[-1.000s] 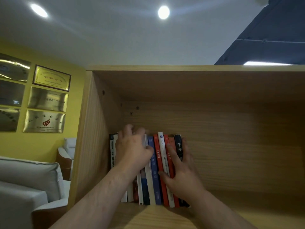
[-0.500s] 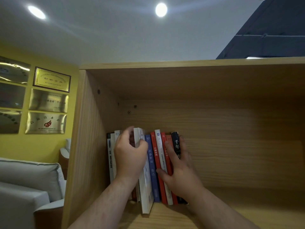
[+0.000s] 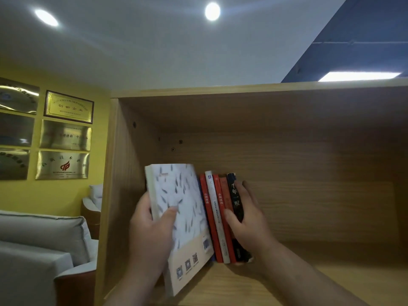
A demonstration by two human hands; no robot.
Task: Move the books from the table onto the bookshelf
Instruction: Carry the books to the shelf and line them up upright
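My left hand (image 3: 152, 228) grips a white book with small dark fish marks (image 3: 183, 217), pulled out of the row and turned so its cover faces me, thumb on the cover. Its lower corner hangs past the front edge of the wooden bookshelf (image 3: 309, 281). A short row of upright books (image 3: 218, 217), red, white and black spines, stands on the shelf board. My right hand (image 3: 247, 221) holds that row from the right, thumb on a red spine and fingers round the black book. The books left of the white one are hidden behind it.
The shelf's left side panel (image 3: 123, 184) stands close to my left hand. To the right of the row the shelf board is bare wood. A grey sofa (image 3: 39, 244) and framed plaques (image 3: 66, 138) on a yellow wall lie to the left.
My left hand has drawn the white book out of the row and turned its cover toward me. My right hand stays against the red and black books.
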